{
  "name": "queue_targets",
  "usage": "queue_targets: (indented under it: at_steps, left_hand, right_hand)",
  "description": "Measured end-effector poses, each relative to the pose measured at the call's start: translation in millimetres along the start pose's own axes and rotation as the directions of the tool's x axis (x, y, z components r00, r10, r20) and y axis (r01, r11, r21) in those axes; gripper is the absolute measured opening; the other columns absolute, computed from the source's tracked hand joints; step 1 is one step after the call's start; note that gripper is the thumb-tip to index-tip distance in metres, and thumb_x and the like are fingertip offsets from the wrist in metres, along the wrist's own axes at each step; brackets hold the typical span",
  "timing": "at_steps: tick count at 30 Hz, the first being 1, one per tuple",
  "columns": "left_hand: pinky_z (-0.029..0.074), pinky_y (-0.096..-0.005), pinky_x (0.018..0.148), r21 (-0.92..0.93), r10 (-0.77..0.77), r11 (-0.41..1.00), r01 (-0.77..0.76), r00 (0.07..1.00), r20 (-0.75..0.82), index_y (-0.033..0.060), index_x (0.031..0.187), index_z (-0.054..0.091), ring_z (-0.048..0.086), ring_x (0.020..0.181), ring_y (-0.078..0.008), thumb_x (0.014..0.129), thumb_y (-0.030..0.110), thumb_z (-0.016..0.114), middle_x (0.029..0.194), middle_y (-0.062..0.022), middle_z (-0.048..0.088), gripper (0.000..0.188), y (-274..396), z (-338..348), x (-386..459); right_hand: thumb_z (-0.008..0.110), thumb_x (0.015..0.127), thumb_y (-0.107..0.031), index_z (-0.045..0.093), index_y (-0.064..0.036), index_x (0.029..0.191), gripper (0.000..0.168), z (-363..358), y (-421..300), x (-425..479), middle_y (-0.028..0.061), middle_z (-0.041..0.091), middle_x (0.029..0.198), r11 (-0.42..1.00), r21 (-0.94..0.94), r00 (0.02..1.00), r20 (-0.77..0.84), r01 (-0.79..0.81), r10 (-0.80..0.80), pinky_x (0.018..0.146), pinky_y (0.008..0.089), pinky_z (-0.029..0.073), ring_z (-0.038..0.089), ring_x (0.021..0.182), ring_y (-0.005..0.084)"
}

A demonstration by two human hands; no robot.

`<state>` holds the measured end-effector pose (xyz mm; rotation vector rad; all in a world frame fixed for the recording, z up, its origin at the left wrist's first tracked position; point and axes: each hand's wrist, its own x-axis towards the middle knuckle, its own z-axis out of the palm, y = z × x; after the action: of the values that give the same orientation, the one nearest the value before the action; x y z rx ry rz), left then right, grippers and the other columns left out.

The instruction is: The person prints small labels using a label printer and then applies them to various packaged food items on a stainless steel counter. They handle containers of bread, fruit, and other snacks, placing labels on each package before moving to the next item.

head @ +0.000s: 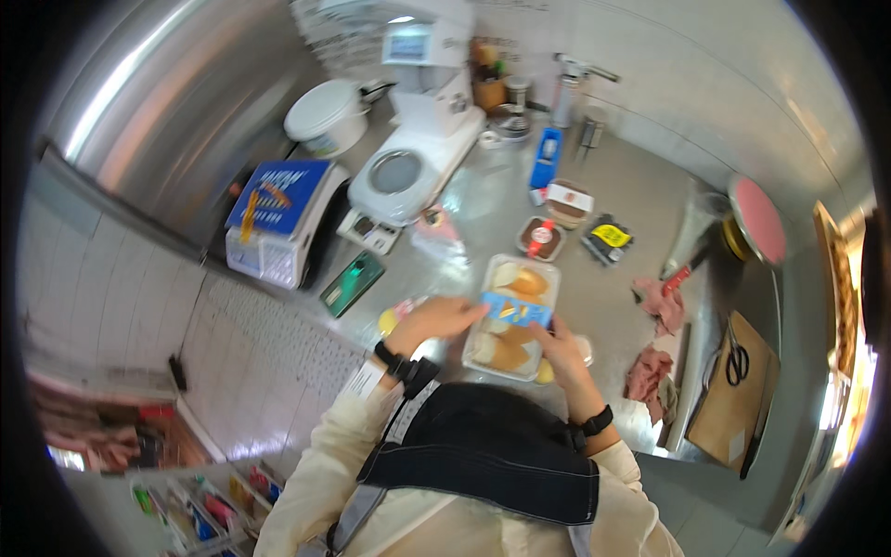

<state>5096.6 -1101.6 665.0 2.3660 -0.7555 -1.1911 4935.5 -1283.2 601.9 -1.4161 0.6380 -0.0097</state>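
Observation:
A clear plastic box (475, 362) of golden bread rolls (511, 351) lies before me on the steel counter. Across its middle runs a blue printed label (516, 310). The fingertips of my left hand (445, 317) pinch the label's left end at the box's edge. On the other side, the thumb of my right hand (562, 351) presses the label's right end, with its fingers along the box's side. Partly hidden behind my left wrist is a yellow and pink item (395, 317). Small yellow and white items (545, 372) show beside my right hand.
Beyond the box sit two brown dessert boxes (569, 202) (541, 238) and a black-and-yellow pack (608, 239). Left are a green phone (353, 284), a blue-topped scale (278, 198) and a white machine (424, 125). Right are pink cloths (651, 376), a red-handled knife (676, 280) and scissors (736, 362).

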Motion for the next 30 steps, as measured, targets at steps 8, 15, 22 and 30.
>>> queue_targets:
  at_steps: [8,15,22,30]
  left_hand:
    - [0.049,-0.0415,0.068,-0.080,0.291,0.920,-0.385,0.804,-0.518,0.0049,0.099,0.057,0.066,0.077,-0.0311,0.090,0.048,0.050,0.080,-0.0143,0.067,0.045,73.4,-48.9,-0.7]
    - [0.051,-0.0415,0.064,0.570,0.514,0.801,-0.184,0.699,-0.498,0.0053,0.095,0.061,0.067,0.074,-0.0293,0.086,0.032,0.056,0.081,-0.0135,0.068,0.029,123.4,-61.8,-17.3]
    - [0.049,-0.0381,0.076,0.727,0.408,0.686,-0.042,0.848,-0.337,0.0070,0.102,0.063,0.065,0.089,-0.0251,0.087,0.039,0.058,0.089,-0.0094,0.069,0.036,169.3,-57.2,-19.1]
    - [0.048,-0.0366,0.074,0.750,0.422,0.654,0.101,0.774,-0.473,0.0081,0.098,0.065,0.065,0.087,-0.0234,0.085,0.035,0.059,0.088,-0.0100,0.068,0.030,179.8,-58.7,-30.8]
  right_hand:
    - [0.060,0.091,-0.022,0.050,0.001,0.122,0.040,-17.7,32.9,16.7,0.0091,0.062,0.102,0.926,-0.325,0.929,-0.241,0.193,-0.279,0.080,0.0271,0.045,0.057,0.093,0.0172]
    - [0.064,0.076,-0.002,0.058,-0.001,0.112,0.037,-3.9,-132.2,-71.9,0.0123,0.061,0.107,0.139,-0.689,0.263,0.078,0.711,-0.962,0.086,0.0412,0.043,0.056,0.099,0.0282]
    - [0.077,0.064,-0.014,0.067,-0.011,0.100,0.037,70.2,-219.9,-99.5,0.0098,0.056,0.117,-0.122,-0.494,0.134,0.451,0.861,-0.882,0.091,0.0435,0.040,0.050,0.109,0.0322]
    - [0.078,0.061,-0.008,0.064,-0.010,0.088,0.030,87.3,-214.2,-99.8,0.0079,0.057,0.116,-0.081,-0.438,0.135,0.440,0.895,-0.888,0.091,0.0437,0.040,0.049,0.112,0.0344]
